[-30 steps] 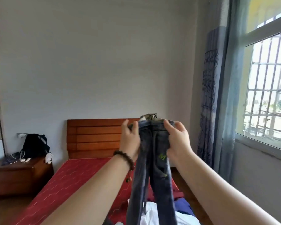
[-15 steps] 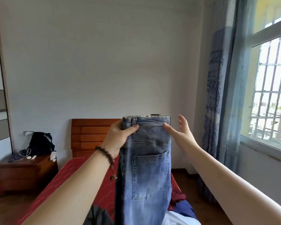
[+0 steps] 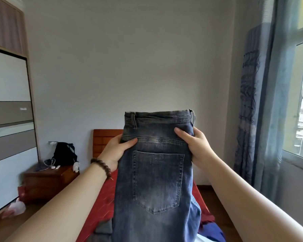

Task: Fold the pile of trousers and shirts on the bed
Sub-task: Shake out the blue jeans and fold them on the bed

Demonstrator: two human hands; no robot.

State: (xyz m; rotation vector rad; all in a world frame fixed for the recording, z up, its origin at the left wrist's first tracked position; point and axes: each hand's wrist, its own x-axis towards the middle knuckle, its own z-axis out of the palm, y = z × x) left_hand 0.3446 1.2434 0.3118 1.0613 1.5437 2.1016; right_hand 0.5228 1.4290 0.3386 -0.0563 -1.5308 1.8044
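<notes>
While both hands point(image 3: 115, 151) point(image 3: 196, 145) pinch them, jeans point(image 3: 156, 180) hang (pocket outward).

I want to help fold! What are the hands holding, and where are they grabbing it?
Both hold the jeans up, just under the waistband: left hand on one side edge, right hand on the other.

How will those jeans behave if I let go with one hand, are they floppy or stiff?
Probably floppy: the jeans hang straight down from where the left hand and right hand grip them below the waistband. The denim looks thick, so likely heavyish for clothing. Released on one side, that side would probably sag and swing.
</notes>
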